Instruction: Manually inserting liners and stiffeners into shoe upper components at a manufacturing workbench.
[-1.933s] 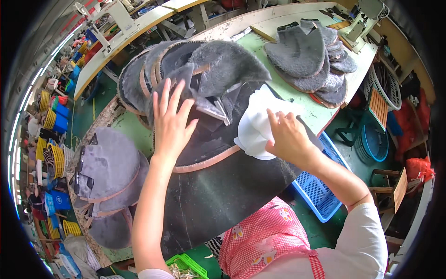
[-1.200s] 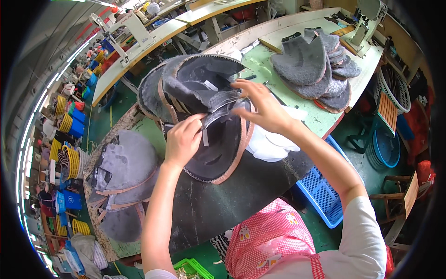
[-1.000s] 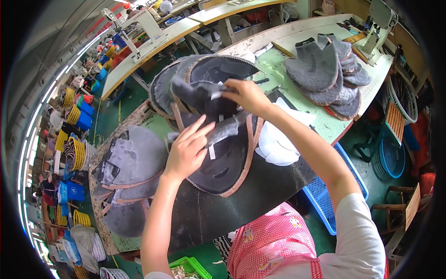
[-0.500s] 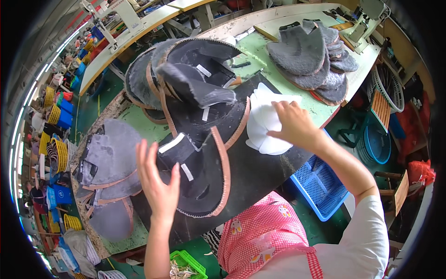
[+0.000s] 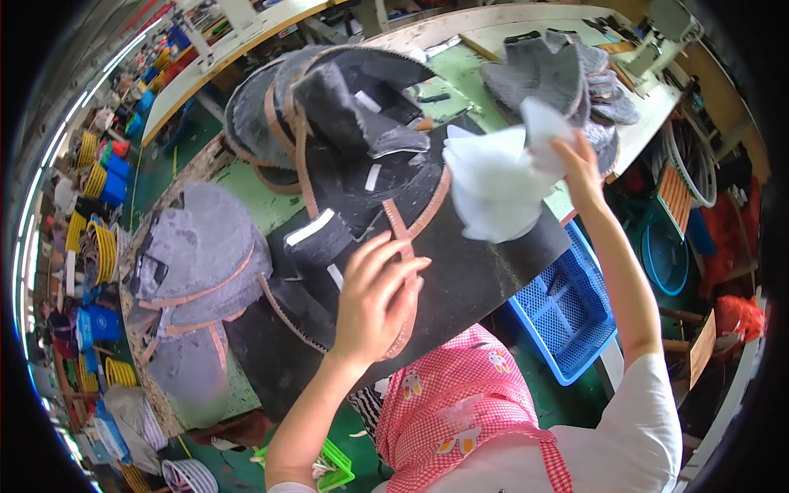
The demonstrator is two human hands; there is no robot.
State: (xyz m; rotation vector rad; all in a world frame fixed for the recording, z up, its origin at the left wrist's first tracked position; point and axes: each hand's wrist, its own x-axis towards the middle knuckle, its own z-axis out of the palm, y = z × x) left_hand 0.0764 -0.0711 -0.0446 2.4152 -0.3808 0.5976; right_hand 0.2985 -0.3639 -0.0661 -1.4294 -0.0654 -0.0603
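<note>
Well, the right hand (image 5: pixel 583 174) is up at the far side of the bench (image 5: pixel 450 72), its fingers closed in a pinch on the edge of a thin white sheet (image 5: pixel 544 135). That sheet is blurred and overlaps the loose white pieces (image 5: pixel 497 187) just beside it; I can't tell from where I stand whether it has come fully clear of them. Those pieces lie toward the far edge of a black mat (image 5: pixel 468 283).

Nearer the person, the left hand (image 5: pixel 380 297) is over a dark lined piece (image 5: pixel 297 306) with a tan stitched edge, the fingers half open and the thumb apart, gripping nothing that I can see; whether they press on the piece, I can't say. Behind it sit more dark lined pieces (image 5: pixel 333 177), overlapping. Grey fuzzy pieces (image 5: pixel 201 234) are piled at the left, and another grey pile (image 5: pixel 534 76) is at the far right. Below the bench's right side is a blue basket (image 5: pixel 567 306).
</note>
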